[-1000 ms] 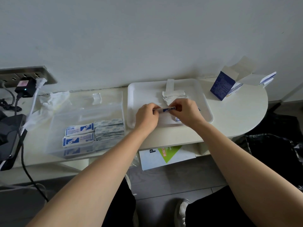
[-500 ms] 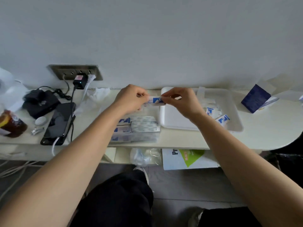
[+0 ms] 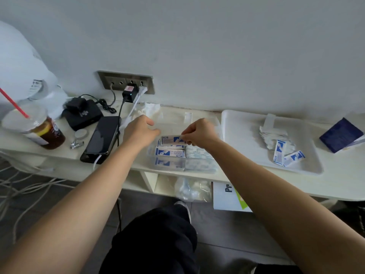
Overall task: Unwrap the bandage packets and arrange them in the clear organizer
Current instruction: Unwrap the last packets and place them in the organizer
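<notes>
My right hand (image 3: 199,132) pinches the right end of a blue-and-white bandage packet (image 3: 171,139) and holds it flat just above the clear organizer (image 3: 214,123). My left hand (image 3: 141,131) hovers at the packet's left end, fingers loosely curled and apart, holding nothing. Inside the organizer lie stacked blue-and-white packets (image 3: 169,153) on the left and pale bandage strips (image 3: 199,155) on the right. On the white tray (image 3: 237,135) to the right rest loose packets (image 3: 287,155) and a pile of torn wrappers (image 3: 271,133).
A black phone (image 3: 101,137) on a cable, a black box (image 3: 83,113), an iced drink cup with a red straw (image 3: 34,129) and a wall socket (image 3: 126,82) sit to the left. A dark blue carton (image 3: 340,135) lies at far right. Paper and plastic sit on the lower shelf.
Both hands carried the packet left from the tray to over the organizer and lowered it. My left hand has let go of its end; the right still holds it.
</notes>
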